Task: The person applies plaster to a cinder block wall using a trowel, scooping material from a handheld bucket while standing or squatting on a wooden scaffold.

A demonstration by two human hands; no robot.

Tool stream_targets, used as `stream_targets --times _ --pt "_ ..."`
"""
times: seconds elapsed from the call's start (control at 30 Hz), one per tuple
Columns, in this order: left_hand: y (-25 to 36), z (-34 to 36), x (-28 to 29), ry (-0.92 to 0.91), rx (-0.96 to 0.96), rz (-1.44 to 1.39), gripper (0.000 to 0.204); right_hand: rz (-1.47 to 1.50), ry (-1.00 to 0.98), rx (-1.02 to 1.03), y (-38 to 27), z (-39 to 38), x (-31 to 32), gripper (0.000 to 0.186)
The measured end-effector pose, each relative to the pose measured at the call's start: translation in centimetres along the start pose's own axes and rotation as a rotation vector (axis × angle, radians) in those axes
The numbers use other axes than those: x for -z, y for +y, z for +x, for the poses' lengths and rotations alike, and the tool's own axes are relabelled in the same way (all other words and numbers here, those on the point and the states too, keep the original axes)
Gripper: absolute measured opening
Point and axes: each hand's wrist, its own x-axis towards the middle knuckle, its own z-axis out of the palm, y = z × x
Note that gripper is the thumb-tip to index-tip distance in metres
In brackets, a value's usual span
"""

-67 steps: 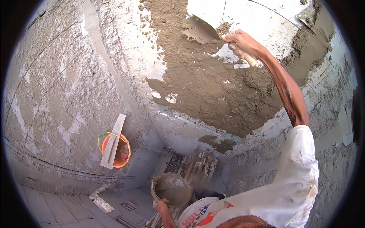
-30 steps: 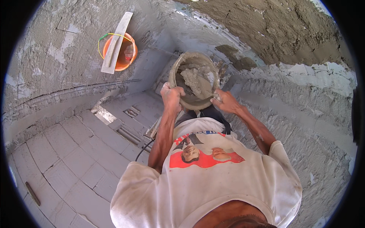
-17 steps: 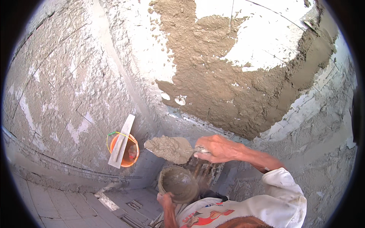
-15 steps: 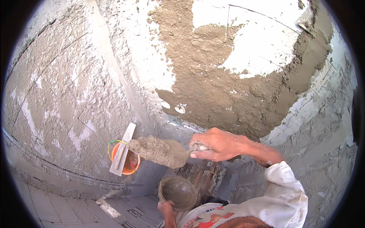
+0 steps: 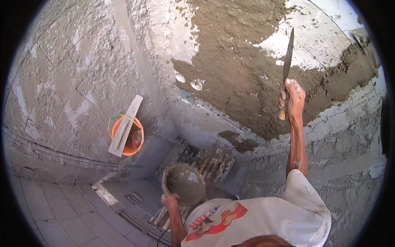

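Observation:
My right hand [image 5: 295, 100] is closed round the handle of a trowel [image 5: 289, 55], held up in front of the wall. The narrow blade points upward, seen nearly edge-on, and no large lump of mortar shows on it. Behind it, rough wet mortar [image 5: 234, 78] covers much of the wall, next to a bare white patch [image 5: 314, 37] flecked with specks. Low down, my left hand [image 5: 170, 200] grips the rim of a mortar bucket [image 5: 163, 183] close to my body. Grey mortar lies inside the bucket; part of my left hand's fingers is hidden by its wall.
To the left, an orange bucket [image 5: 141, 142] with a yellow-green handle has a long flat grey float [image 5: 126, 125] lying across its top. Two round whitish discs [image 5: 196, 85] sit at the mortar's lower left edge. Wooden slats [image 5: 214, 164] lie below, beyond the mortar bucket.
My right hand has swung up and to the right with the trowel; the big mortar lump has left its blade. Fresh specks show on the white patch. My left hand still holds the bucket.

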Motion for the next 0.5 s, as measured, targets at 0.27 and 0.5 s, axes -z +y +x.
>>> stream_targets --times 0.27,0.5 --pt "1.1 2.6 -4.4 -0.169 -0.005 0.238 0.030 -0.932 -0.712 -0.141 14.9 -23.3 1.2 0.021" --pt "2.7 0.7 -6.6 -0.336 -0.019 0.246 0.035 -1.166 -0.988 -0.245 14.4 -28.3 -1.9 0.026"
